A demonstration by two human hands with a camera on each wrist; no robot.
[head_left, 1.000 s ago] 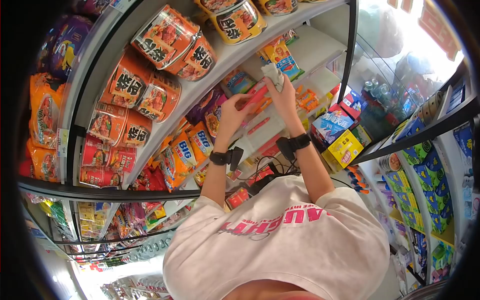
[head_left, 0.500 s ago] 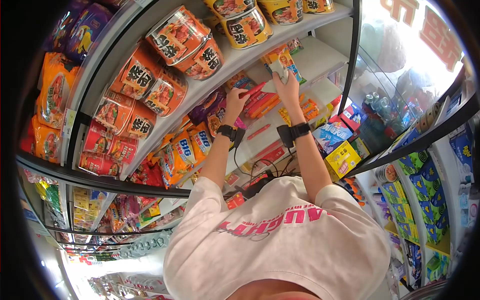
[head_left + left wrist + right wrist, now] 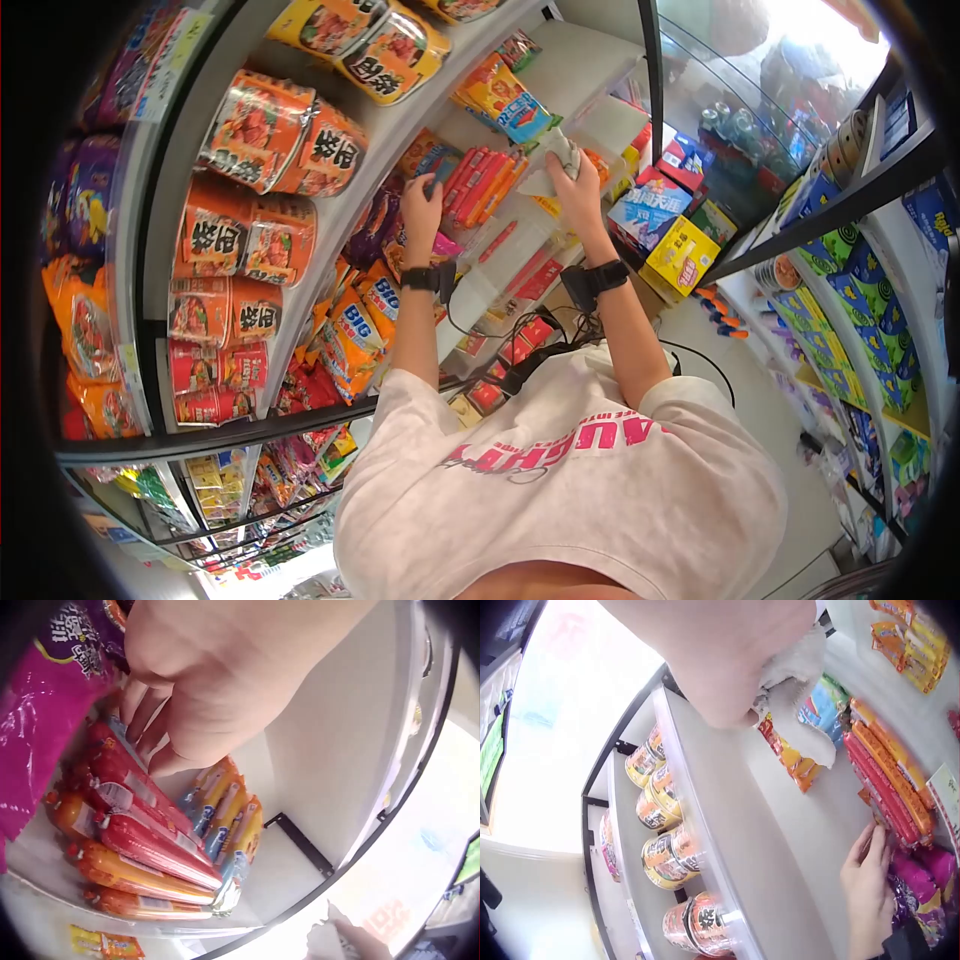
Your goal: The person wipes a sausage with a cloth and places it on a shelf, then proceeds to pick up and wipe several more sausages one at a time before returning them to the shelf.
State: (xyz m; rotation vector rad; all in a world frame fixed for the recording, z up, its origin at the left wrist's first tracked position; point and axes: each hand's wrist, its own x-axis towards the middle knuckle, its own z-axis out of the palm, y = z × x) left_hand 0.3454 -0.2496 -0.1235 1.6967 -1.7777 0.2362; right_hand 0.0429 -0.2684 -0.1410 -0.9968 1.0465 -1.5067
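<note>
My left hand (image 3: 422, 212) is at the inner side of a row of red and orange sausages (image 3: 482, 185), its fingers curled on a slim blue-grey packet (image 3: 127, 740). That packet is mostly hidden by the fingers. In the left wrist view the sausages lie side by side, clipped ends toward the purple bags. My right hand (image 3: 574, 188) grips a crumpled whitish cloth (image 3: 799, 664), a loose flap of it hanging down. Behind the cloth stands a yellow-and-blue snack bag (image 3: 508, 100). Orange-and-blue snack packs (image 3: 229, 810) lie beyond the sausages.
Instant noodle tubs (image 3: 280, 140) line the shelf above, its edge close over my left hand. Orange BIG bags (image 3: 358, 325) and a magenta bag (image 3: 49, 742) sit left of the sausages. Blue and yellow boxes (image 3: 683, 255) stand right of my right forearm. Black cables (image 3: 520, 325) hang by my waist.
My left hand has let go of a red sausage, which now lies among the others, and has shifted left to the blue-grey packet. My right hand still holds the cloth, farther from the left.
</note>
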